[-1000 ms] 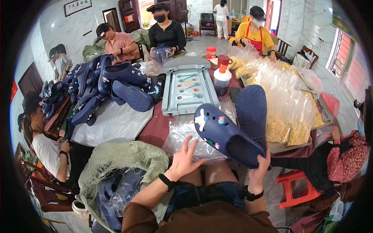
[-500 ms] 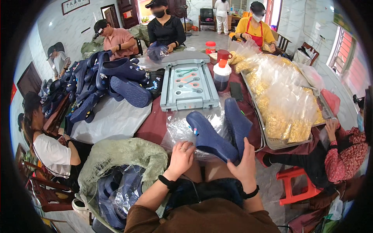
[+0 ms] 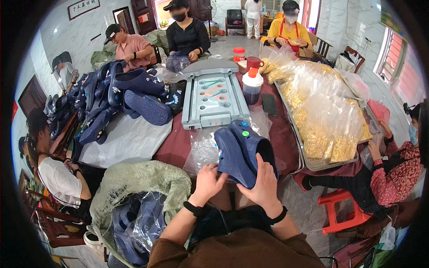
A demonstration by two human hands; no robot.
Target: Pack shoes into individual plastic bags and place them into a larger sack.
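- Pair of navy-blue foam clogs (image 3: pixel 243 152), soles pressed together, with small coloured charms on the uppers; held upright just past the fingertips of both hands, above the near edge of the desk (image 3: pixel 178 145).
- Left hand (image 3: pixel 208 183): fingers curled closed on the heel end of the clogs, thumb on the near side; a black band on the wrist.
- Right hand (image 3: pixel 263 185): fingers spread flat and wrapped up the side of the right-hand clog, gripping it; a black band on this wrist too.
- Clear crumpled plastic bags (image 3: pixel 203 149), lying on the desk directly beyond the left fingers, partly under the clogs.
- Grey-green moulded plastic tray with round recesses (image 3: pixel 214 96), farther out beyond the fingers, flat on the desk.
- White squeeze bottle with a red cap (image 3: pixel 252 85), beyond and to the right of the tray.
- Long metal tray of clear bags filled with yellow pieces (image 3: pixel 321 125), well to the right of the right fingers.
- Heap of navy clogs (image 3: pixel 125 96) on a white sheet, well to the left of the left fingers.
- Green mesh sack (image 3: pixel 134 187) holding bagged clogs, just left of the left forearm, below desk level.
- Dark-framed wall sign, rectangular and white (image 3: pixel 83 7), far upper left.
- Change from half a second back: the pair has been drawn closer to the body and stood more upright; both hands have closed in on it.
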